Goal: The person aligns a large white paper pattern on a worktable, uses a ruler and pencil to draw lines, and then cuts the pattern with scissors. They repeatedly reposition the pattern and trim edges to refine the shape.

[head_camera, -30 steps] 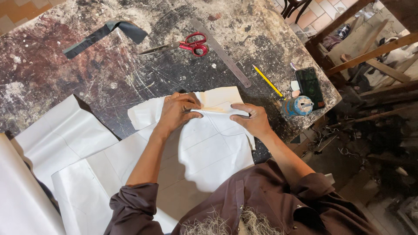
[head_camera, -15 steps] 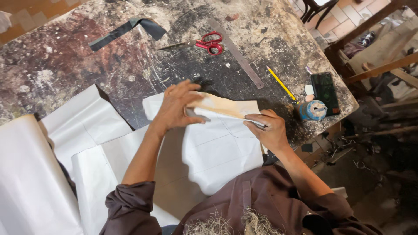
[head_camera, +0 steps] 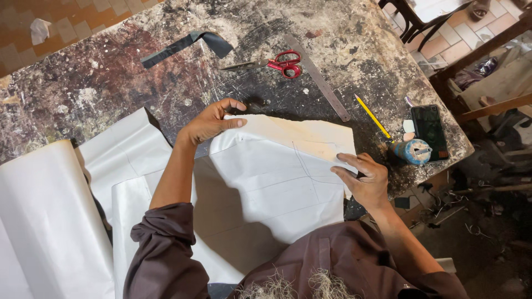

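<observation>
A large white paper sheet [head_camera: 277, 182] with pencilled lines lies unfolded on a worn, stained table [head_camera: 111, 83]. My left hand [head_camera: 213, 122] rests on the sheet's far left corner, fingers spread and pressing the edge down. My right hand [head_camera: 363, 177] sits on the sheet's right edge, fingers lying flat on the paper; a small dark thing may be under them but I cannot make it out.
Red-handled scissors [head_camera: 280, 62], a metal ruler [head_camera: 318, 77], a yellow pencil [head_camera: 372, 116], a dark phone [head_camera: 429, 133], a blue roll [head_camera: 410, 150] and a dark strip [head_camera: 183, 44] lie beyond the sheet. More white paper [head_camera: 50, 221] spreads left. The table edge drops away right.
The folded part of the sheet has been opened out flat. My left hand slid to the far left corner and my right hand moved out to the right edge.
</observation>
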{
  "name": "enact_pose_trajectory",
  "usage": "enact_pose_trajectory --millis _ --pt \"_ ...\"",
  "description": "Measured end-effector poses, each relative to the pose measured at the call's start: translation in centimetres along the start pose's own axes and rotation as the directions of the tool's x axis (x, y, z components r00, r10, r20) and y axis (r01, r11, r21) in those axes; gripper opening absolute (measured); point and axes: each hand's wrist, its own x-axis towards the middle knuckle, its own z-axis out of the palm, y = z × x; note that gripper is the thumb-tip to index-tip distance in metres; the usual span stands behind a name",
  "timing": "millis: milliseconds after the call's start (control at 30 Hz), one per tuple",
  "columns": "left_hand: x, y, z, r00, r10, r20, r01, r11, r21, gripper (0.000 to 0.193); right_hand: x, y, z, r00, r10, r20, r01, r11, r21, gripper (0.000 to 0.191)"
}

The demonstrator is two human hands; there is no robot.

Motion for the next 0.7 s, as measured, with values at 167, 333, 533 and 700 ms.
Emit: enact_pose_trajectory --millis 167,333,533,700 --pt "-0.4 -0.7 -0.5 0.993 -0.103 -0.065 0.101 0.994 -0.031 0.037 -0.3 0.2 0.1 0.999 0.046 0.025 -0.046 0.999 0.018 0.037" --pt "-0.8 -1.2 -0.7 0.994 -0.072 -0.086 0.066 0.995 -0.068 0.046 -0.5 0.9 0.2 0.990 0.131 0.047 -0.135 0.985 0.109 0.041" --pt "-1.5 -1.6 -1.6 0.984 -0.035 0.175 0.016 0.994 0.105 0.081 -1.1 2.9 1.0 0.977 0.197 0.087 -0.214 0.934 0.287 0.045" --pt "-2.3 -1.6 -1.7 0.970 -0.134 0.204 0.127 0.991 0.046 0.074 -1.3 3.6 0.8 0.964 0.236 0.121 -0.265 0.883 0.387 0.043"
